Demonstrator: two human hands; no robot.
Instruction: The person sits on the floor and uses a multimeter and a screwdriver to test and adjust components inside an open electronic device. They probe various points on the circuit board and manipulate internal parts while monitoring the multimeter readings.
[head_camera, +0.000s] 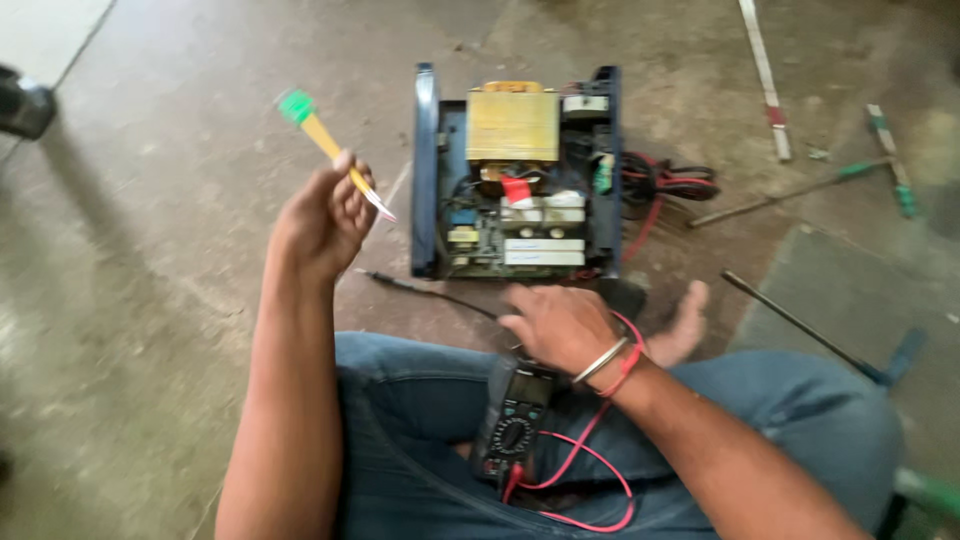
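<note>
My left hand (322, 220) is raised and closed around a small screwdriver (325, 143) with a yellow shaft and green cap, left of the opened device. The device (515, 175) is a blue-framed electrical unit on the floor with a yellow transformer, a circuit board and white components showing. My right hand (560, 325) rests palm down just in front of it, fingers spread, holding nothing; a metal bangle and red thread sit on the wrist. A black multimeter (512, 420) with red leads lies on my lap, under the right wrist. A black probe (425, 290) lies on the floor between the hands.
Red and black cables (665, 185) bunch at the device's right side. Long rods and green-handled tools (790, 190) lie at the right on the concrete floor, another rod (800, 325) near my right knee. My bare foot (685, 325) shows beside the device. A dark object (22, 100) sits far left.
</note>
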